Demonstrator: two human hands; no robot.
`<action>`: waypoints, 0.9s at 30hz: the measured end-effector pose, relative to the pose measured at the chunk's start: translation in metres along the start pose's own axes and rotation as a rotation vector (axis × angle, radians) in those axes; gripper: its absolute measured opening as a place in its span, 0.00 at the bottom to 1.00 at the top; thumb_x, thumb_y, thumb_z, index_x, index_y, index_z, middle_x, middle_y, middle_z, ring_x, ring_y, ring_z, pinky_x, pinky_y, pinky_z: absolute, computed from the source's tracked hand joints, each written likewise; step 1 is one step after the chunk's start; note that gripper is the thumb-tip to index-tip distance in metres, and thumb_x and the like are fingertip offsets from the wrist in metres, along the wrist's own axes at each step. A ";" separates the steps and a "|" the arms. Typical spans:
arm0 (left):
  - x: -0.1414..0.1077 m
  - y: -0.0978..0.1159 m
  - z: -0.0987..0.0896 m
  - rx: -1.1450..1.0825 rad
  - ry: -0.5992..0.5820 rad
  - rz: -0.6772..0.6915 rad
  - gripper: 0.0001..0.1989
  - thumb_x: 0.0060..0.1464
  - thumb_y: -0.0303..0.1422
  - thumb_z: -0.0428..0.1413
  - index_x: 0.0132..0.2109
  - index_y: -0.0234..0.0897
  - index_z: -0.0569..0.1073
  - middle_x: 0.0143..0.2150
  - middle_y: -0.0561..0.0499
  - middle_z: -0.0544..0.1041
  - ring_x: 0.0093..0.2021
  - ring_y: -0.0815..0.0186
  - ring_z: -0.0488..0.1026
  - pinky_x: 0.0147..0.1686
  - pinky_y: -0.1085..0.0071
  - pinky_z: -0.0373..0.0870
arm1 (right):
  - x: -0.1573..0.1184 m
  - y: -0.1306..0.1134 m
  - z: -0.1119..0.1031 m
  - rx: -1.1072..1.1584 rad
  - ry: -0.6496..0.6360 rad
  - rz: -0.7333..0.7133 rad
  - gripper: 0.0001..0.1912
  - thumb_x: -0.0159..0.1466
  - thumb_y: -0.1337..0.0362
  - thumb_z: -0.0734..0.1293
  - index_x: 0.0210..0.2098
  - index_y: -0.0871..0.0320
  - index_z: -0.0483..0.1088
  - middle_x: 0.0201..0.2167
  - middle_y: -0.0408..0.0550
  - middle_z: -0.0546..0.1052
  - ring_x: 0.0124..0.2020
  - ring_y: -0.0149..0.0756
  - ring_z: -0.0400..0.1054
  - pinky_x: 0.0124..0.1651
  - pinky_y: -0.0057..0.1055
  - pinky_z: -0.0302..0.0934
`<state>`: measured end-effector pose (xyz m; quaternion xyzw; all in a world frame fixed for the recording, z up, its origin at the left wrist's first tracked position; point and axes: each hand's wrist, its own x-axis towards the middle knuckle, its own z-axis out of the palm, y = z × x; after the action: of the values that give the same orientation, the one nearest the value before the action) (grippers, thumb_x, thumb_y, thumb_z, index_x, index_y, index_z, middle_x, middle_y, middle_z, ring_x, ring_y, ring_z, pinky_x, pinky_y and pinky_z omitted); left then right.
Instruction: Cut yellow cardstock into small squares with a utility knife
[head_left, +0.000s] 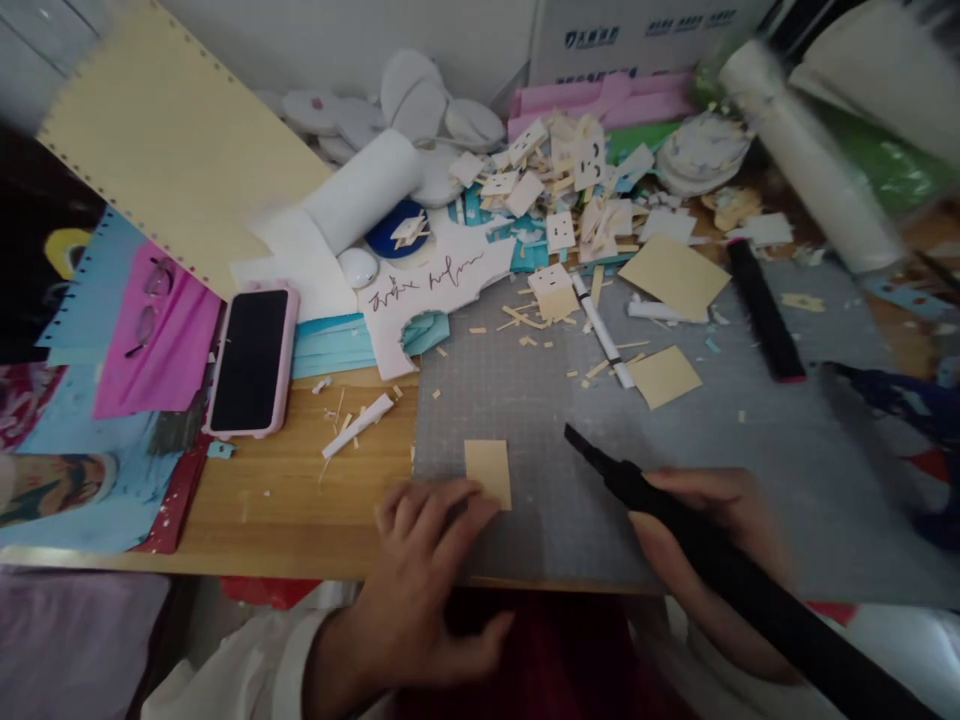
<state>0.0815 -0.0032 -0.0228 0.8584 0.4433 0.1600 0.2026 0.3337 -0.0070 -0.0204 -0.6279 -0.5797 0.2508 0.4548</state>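
Left grip (416, 575) touches the cream paper (486, 466) at its near end.

Right of the small tan card (486, 462), bare mat (538, 475) left a passage as far as the black tool (701, 542). The left hand (420, 545) blocked its near side; beyond and rightward, the white pen (600, 325), tan square (666, 377) and paper scraps (525, 317) obstructed.

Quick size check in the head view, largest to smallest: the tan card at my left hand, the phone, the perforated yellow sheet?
1. Perforated yellow sheet
2. Phone
3. Tan card, partly covered by your left hand
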 end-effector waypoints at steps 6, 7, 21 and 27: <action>0.029 -0.017 -0.017 0.054 0.017 -0.084 0.26 0.58 0.38 0.58 0.61 0.38 0.63 0.56 0.42 0.68 0.53 0.53 0.63 0.54 0.54 0.58 | -0.004 0.006 0.003 0.007 0.078 -0.037 0.09 0.60 0.62 0.69 0.40 0.51 0.67 0.28 0.43 0.73 0.25 0.34 0.68 0.24 0.30 0.64; 0.036 -0.020 -0.017 0.081 0.001 -0.075 0.25 0.58 0.38 0.58 0.60 0.38 0.64 0.55 0.43 0.68 0.53 0.52 0.63 0.54 0.53 0.58 | -0.004 0.007 0.004 0.008 0.087 -0.028 0.09 0.60 0.62 0.69 0.40 0.51 0.67 0.28 0.42 0.73 0.25 0.33 0.67 0.24 0.30 0.63; 0.079 -0.031 -0.027 -0.079 -0.246 -0.060 0.07 0.54 0.30 0.60 0.40 0.36 0.71 0.43 0.49 0.73 0.46 0.57 0.67 0.47 0.59 0.62 | -0.003 0.011 0.014 -0.064 0.195 0.043 0.13 0.60 0.55 0.70 0.41 0.53 0.68 0.32 0.44 0.73 0.32 0.37 0.68 0.33 0.35 0.65; 0.079 -0.025 -0.032 -0.378 -0.254 -0.109 0.04 0.58 0.29 0.54 0.33 0.37 0.69 0.30 0.55 0.72 0.30 0.68 0.68 0.31 0.72 0.62 | 0.001 0.009 0.026 -0.008 0.163 0.025 0.16 0.60 0.58 0.71 0.46 0.53 0.70 0.35 0.45 0.77 0.29 0.34 0.71 0.34 0.35 0.68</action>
<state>0.0934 0.0819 0.0007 0.7932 0.4221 0.1199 0.4223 0.3169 0.0019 -0.0401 -0.6553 -0.5337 0.2023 0.4948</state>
